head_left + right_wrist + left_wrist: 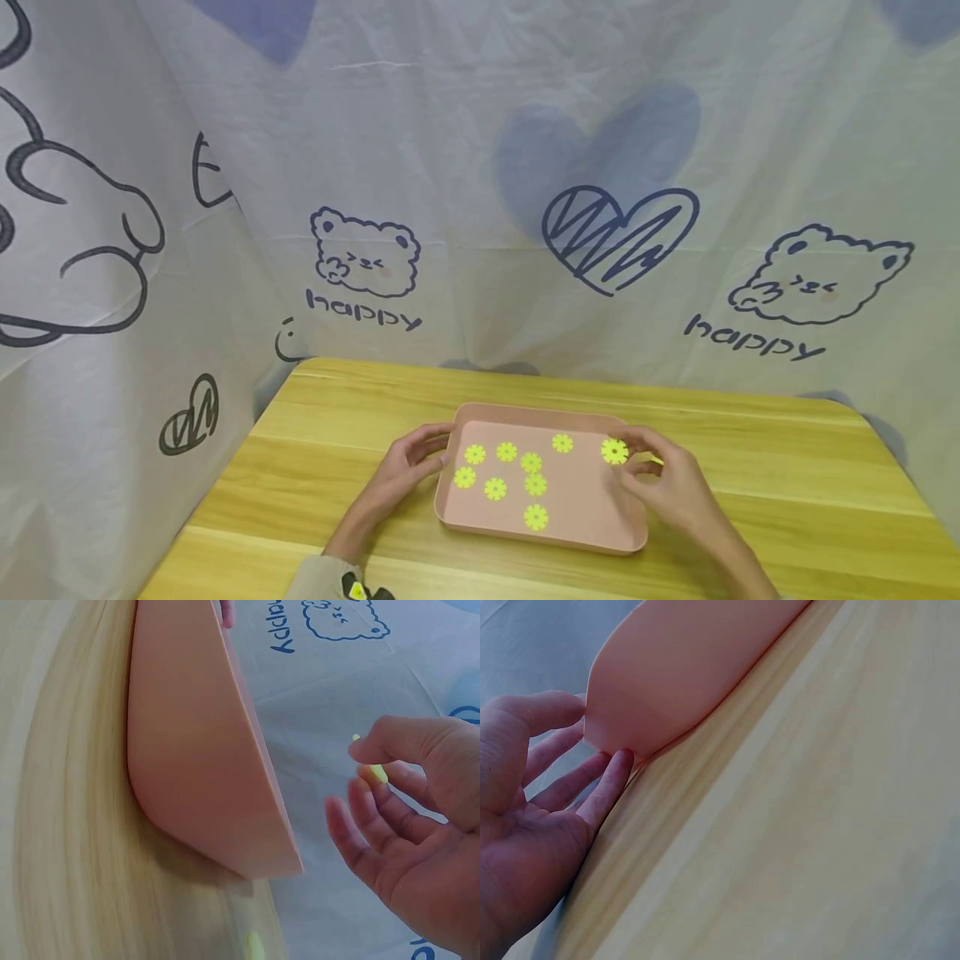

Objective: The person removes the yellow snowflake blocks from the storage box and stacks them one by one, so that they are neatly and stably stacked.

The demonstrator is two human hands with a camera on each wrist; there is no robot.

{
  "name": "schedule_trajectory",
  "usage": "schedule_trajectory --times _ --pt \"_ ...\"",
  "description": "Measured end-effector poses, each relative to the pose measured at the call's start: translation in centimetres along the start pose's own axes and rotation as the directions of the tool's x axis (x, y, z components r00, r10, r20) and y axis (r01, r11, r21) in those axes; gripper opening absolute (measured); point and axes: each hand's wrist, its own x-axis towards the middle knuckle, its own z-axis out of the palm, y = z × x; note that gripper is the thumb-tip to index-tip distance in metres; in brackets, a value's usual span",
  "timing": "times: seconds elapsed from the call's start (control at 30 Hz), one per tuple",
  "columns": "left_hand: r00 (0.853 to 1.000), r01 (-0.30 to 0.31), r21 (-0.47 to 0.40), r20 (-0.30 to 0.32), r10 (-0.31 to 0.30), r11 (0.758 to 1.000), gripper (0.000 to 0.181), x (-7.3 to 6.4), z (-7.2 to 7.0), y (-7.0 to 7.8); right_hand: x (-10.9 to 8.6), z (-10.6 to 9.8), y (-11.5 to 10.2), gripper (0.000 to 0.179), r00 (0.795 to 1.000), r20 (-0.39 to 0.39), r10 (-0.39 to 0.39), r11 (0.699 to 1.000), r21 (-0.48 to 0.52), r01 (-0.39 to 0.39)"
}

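At the far left, a white cloth (90, 392) printed with dark line drawings hangs beside the wooden bench (337, 400). Next comes a beige sleeve (306, 580) with a dark strap (351, 585) at its cuff. The left hand (405, 467) reaches out from it, its fingers relaxed and spread, the tips resting against the outside of a pink tray (581, 517) at its left end.

The tray lies on the bench between the two hands. Eight yellow notched discs lie inside it, mostly towards the left hand: at the left end, a far one (475, 454) with a nearer one (465, 477) just beside it; then a near-side one (495, 488) and a far one (506, 452). Around the middle, two (531, 462) (536, 484) lie close together, with another (536, 517) by the near wall and one (562, 443) towards the far wall.

At the right end, the right hand (667, 479) pinches a ninth disc (609, 457) between thumb and fingers. Just right of the tray, a further yellow piece (657, 460) shows partly behind this hand.
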Motion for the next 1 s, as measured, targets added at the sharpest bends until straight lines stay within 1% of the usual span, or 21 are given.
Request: schedule_trajectory --times 0.1,0.2,0.3,0.4,0.5,0.7,0.87,1.0 --pt "1.0 -0.002 0.002 0.0 0.002 1.0 0.049 0.0 0.0 0.0 -0.1 -0.4 0.4 0.048 0.998 -0.013 -0.063 0.997 -0.054 0.062" --pt "1.0 -0.003 0.001 0.0 0.003 1.0 0.049 0.0 0.0 -0.1 -0.1 -0.9 0.7 0.045 0.994 -0.029 -0.103 0.987 -0.129 0.099" --pt "1.0 -0.002 -0.001 -0.002 0.002 1.0 0.049 0.0 0.0 -0.1 -0.2 -1.4 1.1 0.043 0.992 -0.039 -0.121 0.972 -0.205 0.111" --pt "1.0 0.001 0.0 -0.003 -0.001 1.0 0.05 0.0 0.0 0.0 -0.2 -2.0 1.5 0.042 0.992 -0.04 -0.117 0.963 -0.249 0.104" --pt "1.0 0.003 0.002 -0.001 -0.003 1.0 0.05 0.1 0.0 0.0 -0.2 -2.7 2.0 0.042 0.992 -0.043 -0.116 0.959 -0.265 0.1" --pt "1.0 0.002 -0.004 -0.002 -0.002 1.0 0.049 0.2 0.0 -0.1 -0.3 -3.9 3.3 0.042 0.992 -0.059 -0.108 0.964 -0.252 0.089" --pt "1.0 0.008 -0.001 -0.002 -0.008 1.0 0.048 0.1 0.0 0.0 -0.5 -4.6 4.6 0.044 0.994 -0.07 -0.085 0.967 -0.247 0.066" --pt "1.0 0.013 0.003 -0.002 -0.013 1.0 0.049 -0.1 0.0 0.1 -0.7 -5.0 5.2 0.045 0.994 -0.083 -0.074 0.97 -0.237 0.052"
